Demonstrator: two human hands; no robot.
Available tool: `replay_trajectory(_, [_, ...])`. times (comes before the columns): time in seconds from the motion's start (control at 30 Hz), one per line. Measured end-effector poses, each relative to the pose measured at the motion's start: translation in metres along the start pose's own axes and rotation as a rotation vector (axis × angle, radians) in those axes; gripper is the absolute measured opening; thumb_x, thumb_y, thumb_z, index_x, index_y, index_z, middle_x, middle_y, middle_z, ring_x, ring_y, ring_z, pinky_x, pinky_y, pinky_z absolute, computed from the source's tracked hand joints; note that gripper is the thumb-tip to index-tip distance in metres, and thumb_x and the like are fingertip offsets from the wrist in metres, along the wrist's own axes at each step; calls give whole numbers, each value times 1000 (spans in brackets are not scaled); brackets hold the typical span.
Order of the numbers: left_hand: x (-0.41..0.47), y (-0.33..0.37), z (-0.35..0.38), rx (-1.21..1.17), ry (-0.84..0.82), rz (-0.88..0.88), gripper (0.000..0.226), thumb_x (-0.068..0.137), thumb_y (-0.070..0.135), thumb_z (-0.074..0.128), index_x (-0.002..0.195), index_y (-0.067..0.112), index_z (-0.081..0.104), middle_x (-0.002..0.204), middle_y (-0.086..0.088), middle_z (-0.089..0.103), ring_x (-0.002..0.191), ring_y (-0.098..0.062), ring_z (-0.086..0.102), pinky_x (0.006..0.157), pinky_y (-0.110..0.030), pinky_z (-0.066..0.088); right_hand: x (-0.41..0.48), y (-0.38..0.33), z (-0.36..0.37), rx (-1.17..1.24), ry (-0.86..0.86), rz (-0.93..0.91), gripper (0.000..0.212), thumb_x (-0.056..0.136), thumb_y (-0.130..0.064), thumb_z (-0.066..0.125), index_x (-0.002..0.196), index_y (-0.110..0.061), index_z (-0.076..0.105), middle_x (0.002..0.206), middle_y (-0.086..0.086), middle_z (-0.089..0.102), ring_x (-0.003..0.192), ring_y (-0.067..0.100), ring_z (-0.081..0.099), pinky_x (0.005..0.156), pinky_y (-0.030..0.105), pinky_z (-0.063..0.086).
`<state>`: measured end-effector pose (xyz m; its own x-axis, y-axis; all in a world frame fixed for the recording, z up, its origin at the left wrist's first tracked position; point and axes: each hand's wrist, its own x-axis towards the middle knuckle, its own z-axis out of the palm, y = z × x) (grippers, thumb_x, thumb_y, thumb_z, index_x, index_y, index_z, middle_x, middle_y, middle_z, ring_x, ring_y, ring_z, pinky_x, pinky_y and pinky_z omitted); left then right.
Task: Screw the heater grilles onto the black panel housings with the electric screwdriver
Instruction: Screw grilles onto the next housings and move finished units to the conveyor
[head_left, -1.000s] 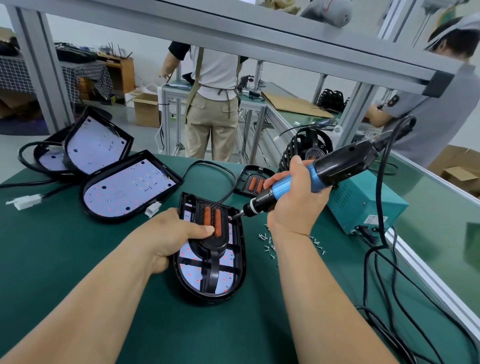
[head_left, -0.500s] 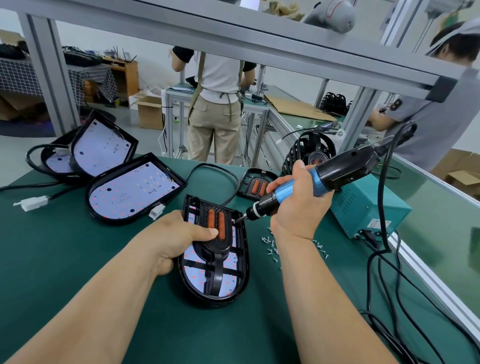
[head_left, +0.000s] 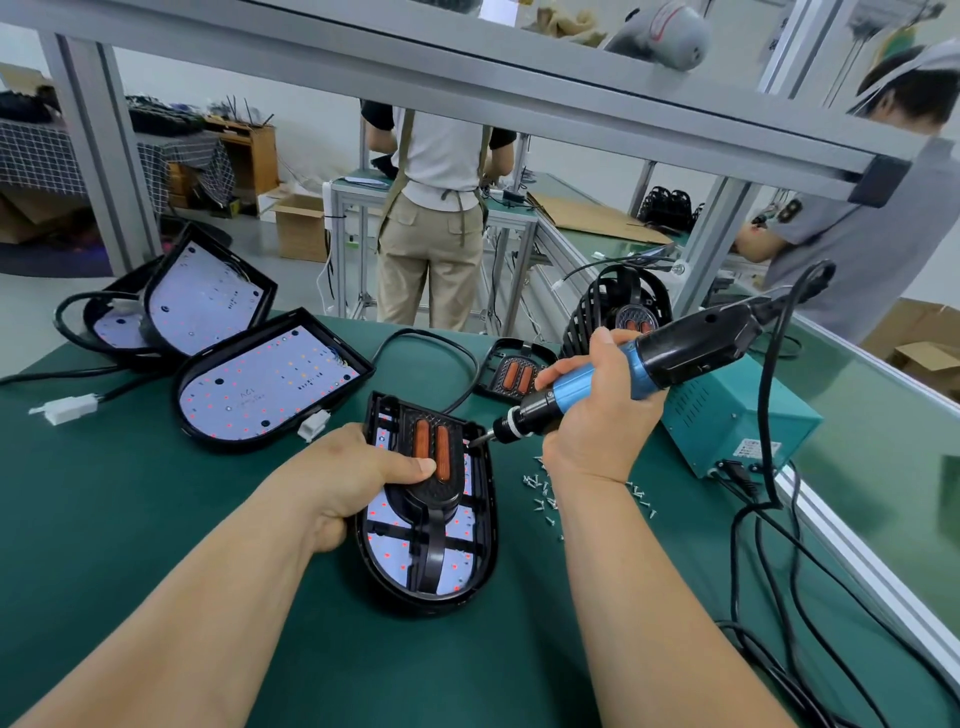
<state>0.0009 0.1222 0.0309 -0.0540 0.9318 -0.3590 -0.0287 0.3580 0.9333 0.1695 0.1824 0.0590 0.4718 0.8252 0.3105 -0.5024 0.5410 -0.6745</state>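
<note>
A black panel housing (head_left: 480, 561) lies on the green mat in front of me, its white LED board showing. On it sits a heater grille (head_left: 434, 483) with two orange bars. My left hand (head_left: 353, 473) grips the housing's left side, thumb pressing the grille. My right hand (head_left: 597, 415) holds the blue and black electric screwdriver (head_left: 670, 353), its bit touching the grille's upper right corner. Loose screws (head_left: 545, 493) are scattered to the right of the housing.
Two more housings (head_left: 270, 384) (head_left: 202, 296) lie at the back left with white connectors (head_left: 67, 408). A spare grille (head_left: 511, 371) and a black fan guard (head_left: 618, 301) are behind. A teal power box (head_left: 737, 415) and black cables (head_left: 769, 545) sit right. People work beyond the bench.
The screwdriver bit has stayed at the grille's upper right corner. Both hands keep their hold; only the camera view shifted slightly.
</note>
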Motion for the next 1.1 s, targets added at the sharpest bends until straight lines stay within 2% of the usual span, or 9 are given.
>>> replay_trajectory(0.23, [-5,2,0,7,4,-13,14,85,-5,69,97,1,71,92,-22,75,91,-40,72,89,-55,55,1,-2,-6,33,42,20,19,81,-15,65,95,-12,52,56,7,50,45,23,50,51,32,49])
replay_trajectory(0.4, [-7,0,-1,4,-3,-22,18,85,-4,69,103,0,69,92,-21,76,90,-40,73,87,-56,56,13,-23,-22,132,269,96,16,91,-17,65,99,-16,51,52,1,54,41,18,51,51,30,48])
replay_trajectory(0.53, [-8,0,0,46,19,47,48,81,13,80,124,10,58,111,-14,73,102,-34,70,97,-51,52,17,-38,-48,251,458,227,30,89,-24,69,108,-13,48,58,4,54,43,20,52,50,27,50])
replay_trajectory(0.63, [-15,10,-4,560,254,184,77,79,47,78,142,22,41,131,-1,62,122,-27,57,101,-36,44,14,-43,-70,294,528,280,27,88,-27,69,101,-17,47,56,2,52,42,19,50,50,25,50])
replay_trajectory(0.7, [-28,17,2,940,506,280,79,83,56,68,148,26,36,132,-5,60,124,-31,54,95,-39,44,13,-46,-79,325,579,304,26,87,-29,70,93,-16,49,54,2,54,41,19,52,50,25,50])
replay_trajectory(0.77, [-41,19,24,1065,586,526,45,87,50,64,129,36,56,114,2,61,112,-27,57,87,-37,46,14,-47,-83,373,623,326,26,86,-29,72,87,-16,49,48,1,55,39,19,54,49,25,51])
replay_trajectory(0.83, [-48,12,62,1187,413,689,19,91,43,59,106,35,67,99,10,58,103,-21,58,78,-32,42,16,-46,-84,394,633,345,26,87,-30,71,86,-16,49,48,1,55,39,19,54,50,25,51])
replay_trajectory(0.93, [-39,-2,112,1439,197,689,16,90,22,58,102,24,68,104,3,64,102,-24,59,78,-34,30,18,-43,-87,376,628,370,27,87,-31,71,87,-16,48,59,3,55,45,20,54,54,26,53])
replay_trajectory(1.1, [-8,-8,129,1486,188,573,24,82,1,56,70,20,47,75,3,49,78,-24,47,79,-37,22,23,-44,-93,404,637,387,28,86,-30,71,90,-17,47,70,5,53,51,20,53,56,26,53])
